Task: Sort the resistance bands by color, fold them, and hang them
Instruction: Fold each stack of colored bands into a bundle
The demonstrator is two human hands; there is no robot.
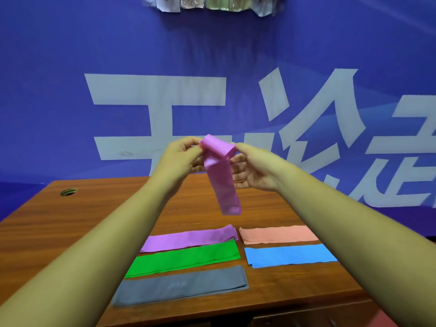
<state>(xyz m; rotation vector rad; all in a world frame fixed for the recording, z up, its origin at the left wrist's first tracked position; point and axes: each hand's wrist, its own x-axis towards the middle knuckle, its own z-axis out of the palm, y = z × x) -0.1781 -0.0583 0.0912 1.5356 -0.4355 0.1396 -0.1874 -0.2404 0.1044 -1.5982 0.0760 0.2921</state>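
Observation:
I hold a pink resistance band (221, 180) in the air above the wooden table (70, 232). My left hand (182, 156) pinches its upper left end, and my right hand (253, 171) grips the folded top at the right. The band's free end hangs down. Flat on the table lie a purple pile (191, 239), a green pile (186, 258), a grey pile (181, 286), a salmon pile (278, 234) and a blue pile (290, 256).
A blue banner with large white characters (160, 114) covers the wall behind the table. Pale items (212, 3) hang at the top of the wall. A round cable hole (69, 192) sits at the table's far left.

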